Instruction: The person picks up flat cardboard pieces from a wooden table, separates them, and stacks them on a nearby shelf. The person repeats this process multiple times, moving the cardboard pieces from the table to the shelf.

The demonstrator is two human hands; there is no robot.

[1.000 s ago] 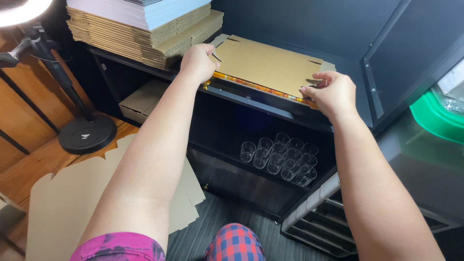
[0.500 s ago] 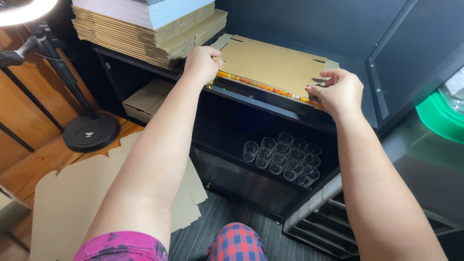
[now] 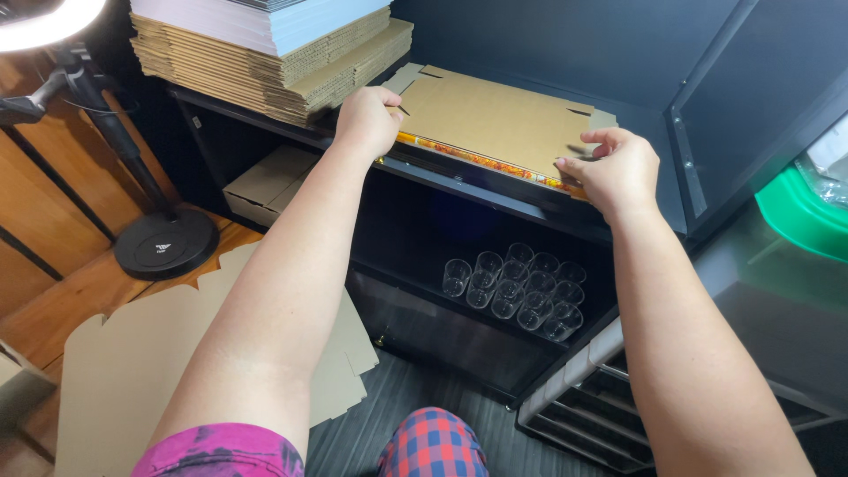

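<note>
Up top, both hands (image 3: 367, 119) (image 3: 614, 168) gripping flat cardboard sheet (image 3: 495, 119); clear cups (image 3: 517, 287) on shelf (image 3: 424, 283) below.

A flat cardboard sheet (image 3: 495, 119) lay on the shelf top (image 3: 459, 181) beyond the fingers (image 3: 601, 137); stacked cardboard (image 3: 265, 57) sat left of them, clear cups (image 3: 517, 287) below on a lower shelf.

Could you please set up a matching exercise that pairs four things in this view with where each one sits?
Things:
1. flat carton
2. clear cups
3. lamp base
4. green tub

Places:
A. on the wooden floor at left
B. on the lower shelf
C. at the right edge
D. on top of the black shelf, under the left hand and right hand

Pairs: 1-D, 2-B, 3-A, 4-C
</note>
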